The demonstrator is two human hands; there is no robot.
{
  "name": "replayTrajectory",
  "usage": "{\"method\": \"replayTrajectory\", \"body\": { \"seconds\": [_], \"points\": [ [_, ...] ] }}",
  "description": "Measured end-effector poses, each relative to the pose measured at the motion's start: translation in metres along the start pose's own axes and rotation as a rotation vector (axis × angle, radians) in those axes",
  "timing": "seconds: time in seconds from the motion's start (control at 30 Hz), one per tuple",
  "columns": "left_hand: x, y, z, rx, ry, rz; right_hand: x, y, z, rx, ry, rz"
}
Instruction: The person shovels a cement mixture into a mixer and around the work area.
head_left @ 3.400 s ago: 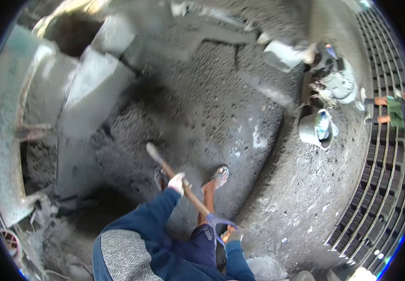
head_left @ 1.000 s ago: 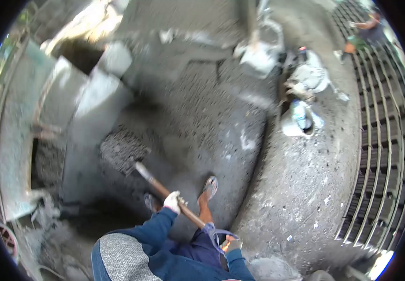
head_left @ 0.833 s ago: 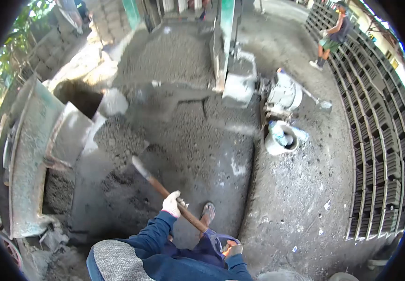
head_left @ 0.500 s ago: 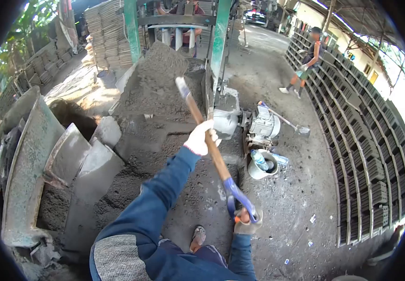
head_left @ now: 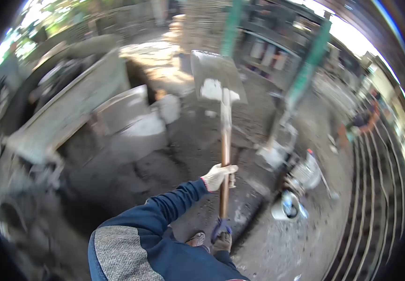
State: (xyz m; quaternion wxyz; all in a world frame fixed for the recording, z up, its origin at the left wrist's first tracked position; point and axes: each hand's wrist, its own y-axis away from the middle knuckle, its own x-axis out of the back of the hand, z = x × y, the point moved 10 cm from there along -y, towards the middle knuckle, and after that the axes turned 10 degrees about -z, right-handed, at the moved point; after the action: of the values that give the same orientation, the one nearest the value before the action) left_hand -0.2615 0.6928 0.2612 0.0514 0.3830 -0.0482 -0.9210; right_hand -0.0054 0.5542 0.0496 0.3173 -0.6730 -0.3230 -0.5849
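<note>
A shovel [head_left: 226, 133] with a wooden shaft points away from me, its flat metal blade [head_left: 214, 72] raised in front and bare apart from a pale patch near the socket. My left hand [head_left: 219, 178], in a white knit glove, is closed around the lower shaft. Close to my body, my right hand [head_left: 222, 242], in a greyish glove, grips the purple handle [head_left: 221, 227] at the shovel's end. Its fingers are partly hidden. Dark loose material [head_left: 258, 89] lies beyond the blade, blurred.
On the left stands a large metal trough-like panel [head_left: 71, 103] beside upright plates [head_left: 122, 110]. To the right are a motor [head_left: 307, 173], a white bucket [head_left: 284, 209] and block rows [head_left: 371, 196]. Green posts [head_left: 308, 70] rise ahead. A blurred person [head_left: 368, 117] is at far right.
My view has swung left and blurred. The shovel's blade, hidden before, is now raised in plain sight ahead. Both hands have kept hold, and the shaft now stands nearly vertical in view.
</note>
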Motion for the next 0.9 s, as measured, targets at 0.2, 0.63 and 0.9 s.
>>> {"method": "replayTrajectory", "body": {
  "seconds": [0.2, 0.63, 0.9],
  "points": [
    [0.100, 0.178, 0.090, -0.485, 0.119, 0.303, -0.062, 0.014, 0.031, 0.341, 0.197, -0.274],
    [0.152, 0.512, 0.278, -1.232, 0.092, 0.172, 0.263, -0.187, -0.397, 0.695, -1.535, -0.210],
    [0.098, 0.627, 0.493, -1.091, -0.187, -0.089, 0.536, -0.297, -0.601, 1.804, -2.196, 0.080]
  ]
}}
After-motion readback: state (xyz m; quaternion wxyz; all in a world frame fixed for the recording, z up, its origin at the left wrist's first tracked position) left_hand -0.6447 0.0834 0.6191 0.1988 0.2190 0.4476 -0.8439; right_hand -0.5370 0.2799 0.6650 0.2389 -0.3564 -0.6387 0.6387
